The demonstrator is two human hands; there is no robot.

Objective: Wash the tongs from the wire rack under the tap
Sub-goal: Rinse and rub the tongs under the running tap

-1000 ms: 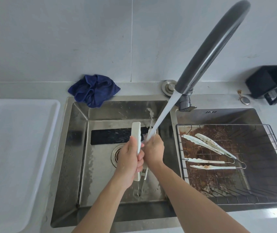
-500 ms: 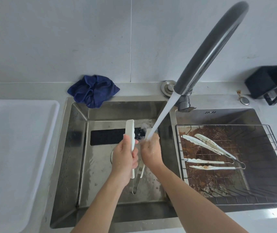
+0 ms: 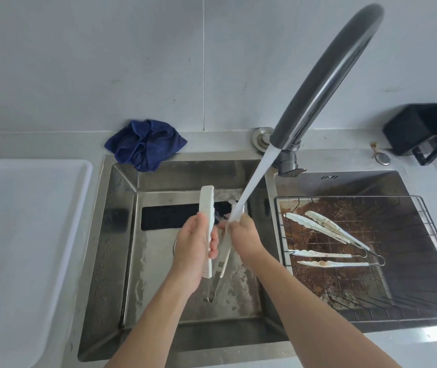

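while water runs, tongs gripped in left hand, right hand alongside

One mark only: a small dark stamp on the back wall of the right sink basin, well to the right of the fingers, too small and blurred to read. No other text, number or label can be made out anywhere.

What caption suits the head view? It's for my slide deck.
Both hands, left and right, hold white tongs under the tap's stream; two soiled pairs wait on the wire rack.
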